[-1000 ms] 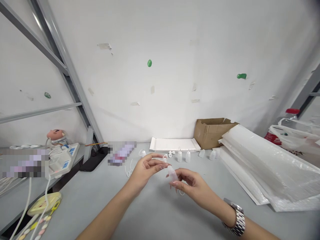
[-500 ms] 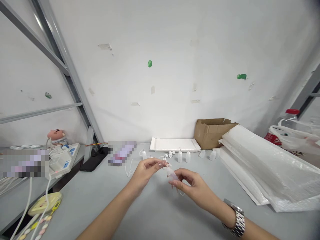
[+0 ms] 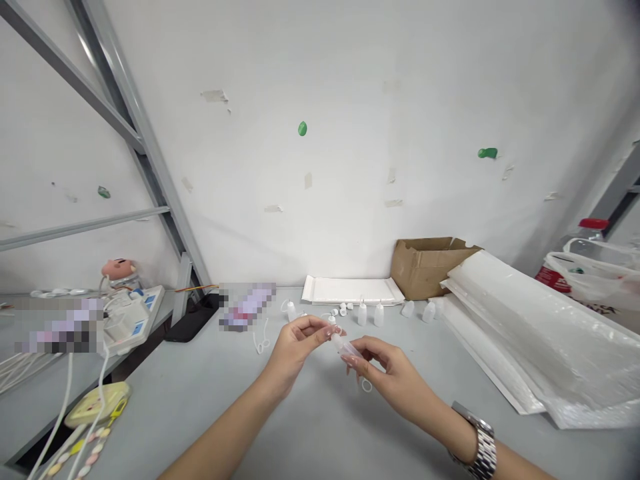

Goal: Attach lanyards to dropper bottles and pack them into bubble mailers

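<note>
A small translucent squeeze bottle (image 3: 350,349) is held tilted over the table, its neck pointing up and to the left. My right hand (image 3: 383,365) wraps its fingers round the bottle's body. At the neck, my left hand (image 3: 300,343) pinches thumb and fingers on a small white ring (image 3: 338,330). The fingertips partly hide how that ring sits on the neck. Another thin white ring (image 3: 367,385) hangs below my right fingers; where it is attached cannot be seen. Behind my hands stand small capped bottles (image 3: 379,315), with loose white caps (image 3: 343,309) near them.
White ringed straps (image 3: 261,341) lie left of my hands. Uncapped bottles (image 3: 429,311) are at the back right, by a cardboard box (image 3: 425,267) and bubble mailers (image 3: 540,333). A flat white packet (image 3: 353,291) lies against the wall; a black object (image 3: 193,323) is at left.
My view has shifted slightly, so the scene sits a little farther right. Both hands keep their grip at the bottle, which now lies a bit flatter, with the ring showing at its neck.
</note>
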Motion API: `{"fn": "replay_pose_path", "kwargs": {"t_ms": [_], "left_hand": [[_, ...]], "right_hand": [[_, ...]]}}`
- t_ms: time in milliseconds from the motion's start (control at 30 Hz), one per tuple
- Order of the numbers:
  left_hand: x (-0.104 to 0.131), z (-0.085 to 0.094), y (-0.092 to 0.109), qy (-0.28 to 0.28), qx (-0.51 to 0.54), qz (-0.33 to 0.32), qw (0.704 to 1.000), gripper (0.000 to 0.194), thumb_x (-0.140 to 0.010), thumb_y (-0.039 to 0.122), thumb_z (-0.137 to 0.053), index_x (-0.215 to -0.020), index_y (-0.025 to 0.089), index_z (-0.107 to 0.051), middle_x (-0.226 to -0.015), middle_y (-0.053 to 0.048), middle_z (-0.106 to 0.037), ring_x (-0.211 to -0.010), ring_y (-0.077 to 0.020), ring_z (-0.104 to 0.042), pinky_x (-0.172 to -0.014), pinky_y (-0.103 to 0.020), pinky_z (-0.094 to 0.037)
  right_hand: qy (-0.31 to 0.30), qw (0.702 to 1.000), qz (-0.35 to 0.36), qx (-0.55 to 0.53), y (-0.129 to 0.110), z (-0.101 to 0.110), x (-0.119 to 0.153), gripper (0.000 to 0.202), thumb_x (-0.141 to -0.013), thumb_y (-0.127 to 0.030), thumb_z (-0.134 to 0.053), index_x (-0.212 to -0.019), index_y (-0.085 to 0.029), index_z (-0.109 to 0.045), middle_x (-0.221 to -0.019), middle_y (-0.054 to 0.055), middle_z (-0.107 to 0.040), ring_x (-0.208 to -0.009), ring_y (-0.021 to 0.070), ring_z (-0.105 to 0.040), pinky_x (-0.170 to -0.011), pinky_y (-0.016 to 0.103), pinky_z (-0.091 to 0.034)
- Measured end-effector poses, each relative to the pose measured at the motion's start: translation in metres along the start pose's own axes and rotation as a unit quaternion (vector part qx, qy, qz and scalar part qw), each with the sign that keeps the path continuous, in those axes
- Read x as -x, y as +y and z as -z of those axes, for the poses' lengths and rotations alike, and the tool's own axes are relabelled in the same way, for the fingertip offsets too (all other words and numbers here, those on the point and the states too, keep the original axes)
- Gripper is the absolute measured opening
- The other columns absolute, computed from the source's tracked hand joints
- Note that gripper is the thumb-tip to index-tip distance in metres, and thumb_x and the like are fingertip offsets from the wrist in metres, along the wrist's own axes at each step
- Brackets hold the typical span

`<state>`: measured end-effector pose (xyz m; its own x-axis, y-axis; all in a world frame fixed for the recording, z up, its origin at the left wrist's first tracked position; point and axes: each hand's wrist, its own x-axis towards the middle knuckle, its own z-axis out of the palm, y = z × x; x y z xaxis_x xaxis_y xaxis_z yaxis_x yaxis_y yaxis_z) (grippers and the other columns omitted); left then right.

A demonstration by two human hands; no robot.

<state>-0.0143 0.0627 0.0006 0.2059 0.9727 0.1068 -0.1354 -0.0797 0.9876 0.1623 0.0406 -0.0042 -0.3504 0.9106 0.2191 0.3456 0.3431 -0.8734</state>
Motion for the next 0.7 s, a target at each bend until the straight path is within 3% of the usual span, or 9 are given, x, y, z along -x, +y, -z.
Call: {"fn": "replay_pose_path", "kwargs": {"t_ms": [400,567,700], "left_hand": [[0.001,-0.001,-0.002,0.02,-0.011,-0.026,0.999,0.02,-0.076,0.036,-0.06,-0.076,0.018,-0.067,-0.088,-0.006,-0.069,-0.092,-0.0207,-0.059,-0.087,-0.033,-0.04],[0.003,-0.006,-0.005,0.03,0.022,0.002,0.999,0.015,-0.072,0.033,-0.066,-0.071,0.019,-0.061,-0.089,-0.004,-0.07,-0.096,-0.0208,-0.059,-0.092,-0.034,-0.036],[0.005,-0.011,-0.006,0.034,0.07,0.027,0.997,0.02,-0.07,0.031,-0.068,-0.084,0.02,-0.059,-0.09,-0.004,-0.07,-0.092,-0.0196,-0.06,-0.092,-0.036,-0.035]], "right_hand": [[0.014,1.0,-0.012,0.02,0.005,-0.002,-0.001,0.029,-0.085,-0.042,-0.047,-0.076,-0.018,-0.061,-0.067,0.0,-0.061,-0.061,0.0136,-0.055,-0.06,0.025,-0.043],[0.033,0.999,0.011,0.033,0.007,-0.005,0.0,0.027,-0.085,-0.041,-0.047,-0.078,-0.019,-0.059,-0.07,0.001,-0.062,-0.064,0.0143,-0.055,-0.062,0.025,-0.044],[0.057,0.995,0.046,0.063,0.011,-0.009,0.002,0.022,-0.086,-0.039,-0.047,-0.084,-0.019,-0.056,-0.072,0.002,-0.062,-0.064,0.0144,-0.055,-0.061,0.026,-0.045]]}}
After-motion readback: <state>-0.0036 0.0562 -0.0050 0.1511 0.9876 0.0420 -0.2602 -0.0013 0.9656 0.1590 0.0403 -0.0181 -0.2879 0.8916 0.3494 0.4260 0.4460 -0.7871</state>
